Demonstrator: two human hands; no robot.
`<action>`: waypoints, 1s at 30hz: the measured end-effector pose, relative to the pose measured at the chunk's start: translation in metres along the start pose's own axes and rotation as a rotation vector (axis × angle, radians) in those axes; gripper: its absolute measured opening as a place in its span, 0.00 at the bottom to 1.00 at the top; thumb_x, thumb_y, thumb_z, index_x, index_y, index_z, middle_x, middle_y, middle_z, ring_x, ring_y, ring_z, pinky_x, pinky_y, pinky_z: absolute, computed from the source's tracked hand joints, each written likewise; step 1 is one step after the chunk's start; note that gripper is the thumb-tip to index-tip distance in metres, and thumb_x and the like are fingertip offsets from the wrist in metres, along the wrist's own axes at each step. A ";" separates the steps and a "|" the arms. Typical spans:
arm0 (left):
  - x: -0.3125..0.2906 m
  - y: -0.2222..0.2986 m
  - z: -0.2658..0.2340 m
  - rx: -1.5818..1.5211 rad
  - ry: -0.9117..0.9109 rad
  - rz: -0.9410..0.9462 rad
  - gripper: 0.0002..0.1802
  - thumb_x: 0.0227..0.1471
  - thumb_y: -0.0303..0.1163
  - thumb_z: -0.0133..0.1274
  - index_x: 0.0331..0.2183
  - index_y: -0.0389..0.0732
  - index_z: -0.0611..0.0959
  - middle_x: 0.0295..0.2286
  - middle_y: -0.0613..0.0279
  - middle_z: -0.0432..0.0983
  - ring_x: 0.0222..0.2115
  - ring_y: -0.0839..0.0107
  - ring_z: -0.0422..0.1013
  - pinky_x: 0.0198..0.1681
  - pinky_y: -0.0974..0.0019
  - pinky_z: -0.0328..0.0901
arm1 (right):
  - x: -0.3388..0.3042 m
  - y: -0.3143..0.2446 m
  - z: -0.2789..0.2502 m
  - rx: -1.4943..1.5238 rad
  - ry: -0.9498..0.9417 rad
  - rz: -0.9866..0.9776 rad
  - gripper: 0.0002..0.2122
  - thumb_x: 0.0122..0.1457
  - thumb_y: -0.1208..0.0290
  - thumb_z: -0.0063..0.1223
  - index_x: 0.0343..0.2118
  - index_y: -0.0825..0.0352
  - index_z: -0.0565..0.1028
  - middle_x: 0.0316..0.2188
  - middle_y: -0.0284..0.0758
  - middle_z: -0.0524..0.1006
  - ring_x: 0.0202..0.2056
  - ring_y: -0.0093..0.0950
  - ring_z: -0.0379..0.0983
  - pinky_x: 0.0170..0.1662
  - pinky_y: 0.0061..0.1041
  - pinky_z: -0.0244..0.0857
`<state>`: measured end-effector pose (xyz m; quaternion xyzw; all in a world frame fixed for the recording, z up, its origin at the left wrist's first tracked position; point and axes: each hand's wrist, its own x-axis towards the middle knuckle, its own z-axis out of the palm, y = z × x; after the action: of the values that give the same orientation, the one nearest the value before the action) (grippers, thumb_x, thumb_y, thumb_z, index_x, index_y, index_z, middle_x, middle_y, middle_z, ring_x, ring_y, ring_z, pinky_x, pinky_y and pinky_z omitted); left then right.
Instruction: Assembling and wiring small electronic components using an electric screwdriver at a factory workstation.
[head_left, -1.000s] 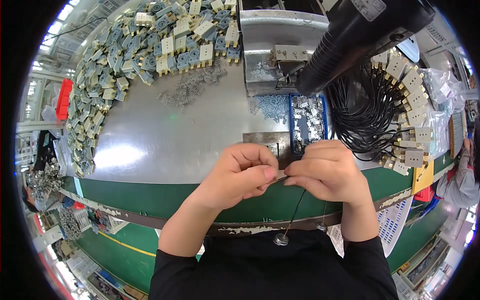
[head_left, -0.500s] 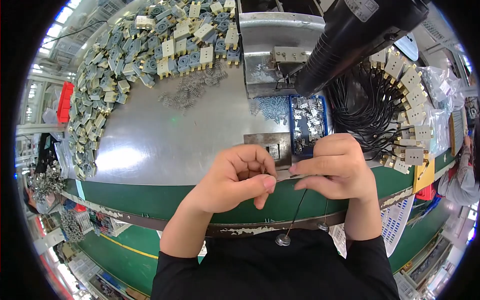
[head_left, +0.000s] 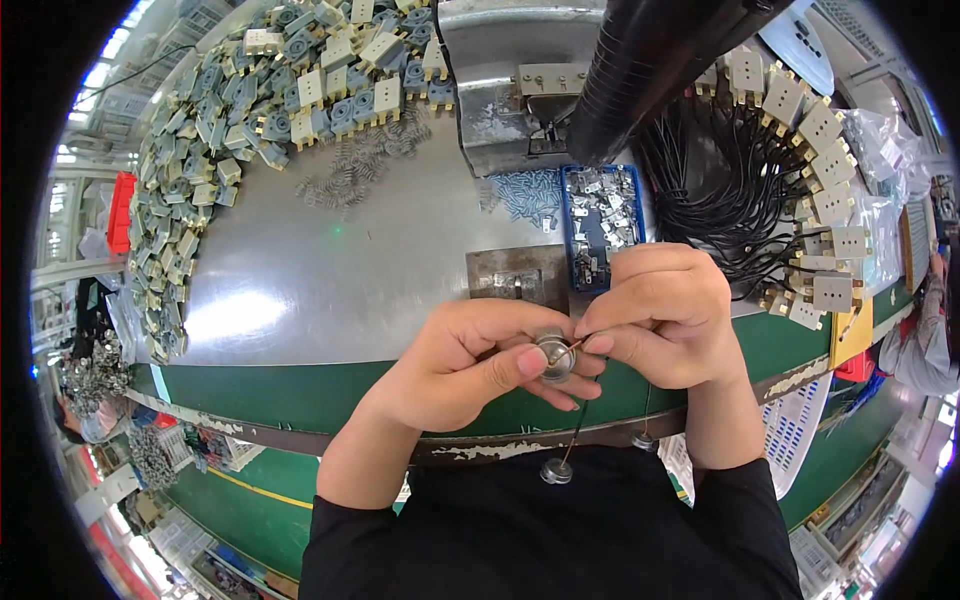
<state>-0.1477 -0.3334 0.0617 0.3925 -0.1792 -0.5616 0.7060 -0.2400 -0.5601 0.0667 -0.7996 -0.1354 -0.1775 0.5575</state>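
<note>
we observe both hands close together over the near edge of the bench (head_left: 390, 270), fingertips almost meeting. left hand (head_left: 465, 362): clamped on a round metal disc (head_left: 553, 350), thumb across its near-left side, fingers behind it. right hand (head_left: 665, 315): thumb and forefinger pinched on a thin wire (head_left: 573, 347), whose coppery end reaches the face of the disc. so we place the disc between the two hands, in the left one's grip and just left of the right fingertips. whether the wire is joined to the disc, we cannot tell.

below the right hand we note two more discs, a nearer one (head_left: 556, 471) and a farther-right one (head_left: 643, 440), each hanging on a dark lead; the upper ends of the leads are hidden from us.

beyond the hands we see a steel plate (head_left: 490, 268) and, just right of it, a blue tray (head_left: 604, 215) of small metal pieces. screws (head_left: 530, 195) lie beside the tray's left wall. to the right we record a bundle of black cables (head_left: 700, 225) with pale blocks at their ends.
</note>
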 end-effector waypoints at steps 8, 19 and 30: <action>-0.001 0.007 -0.011 0.292 -0.138 0.056 0.17 0.67 0.26 0.54 0.54 0.27 0.79 0.41 0.47 0.85 0.46 0.63 0.82 0.47 0.62 0.78 | 0.003 -0.024 0.008 -0.088 -0.027 -0.003 0.08 0.45 0.73 0.72 0.23 0.63 0.78 0.17 0.29 0.73 0.16 0.27 0.64 0.21 0.27 0.54; 0.001 -0.019 -0.001 0.148 -0.072 0.284 0.16 0.65 0.18 0.55 0.53 0.26 0.79 0.41 0.48 0.85 0.44 0.65 0.82 0.48 0.63 0.78 | -0.002 -0.037 0.016 -0.007 0.071 0.227 0.11 0.53 0.73 0.72 0.23 0.64 0.76 0.16 0.28 0.73 0.17 0.18 0.66 0.21 0.21 0.54; -0.001 0.016 -0.001 0.784 -0.023 0.120 0.14 0.58 0.20 0.63 0.47 0.30 0.83 0.33 0.55 0.87 0.36 0.70 0.84 0.41 0.67 0.78 | -0.004 -0.034 0.013 0.118 -0.055 0.442 0.17 0.52 0.78 0.72 0.41 0.68 0.73 0.19 0.17 0.59 0.21 0.08 0.47 0.25 0.16 0.39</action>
<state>-0.1367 -0.3306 0.0732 0.6147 -0.4109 -0.4126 0.5320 -0.2557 -0.5359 0.0895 -0.7803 0.0177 -0.0212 0.6248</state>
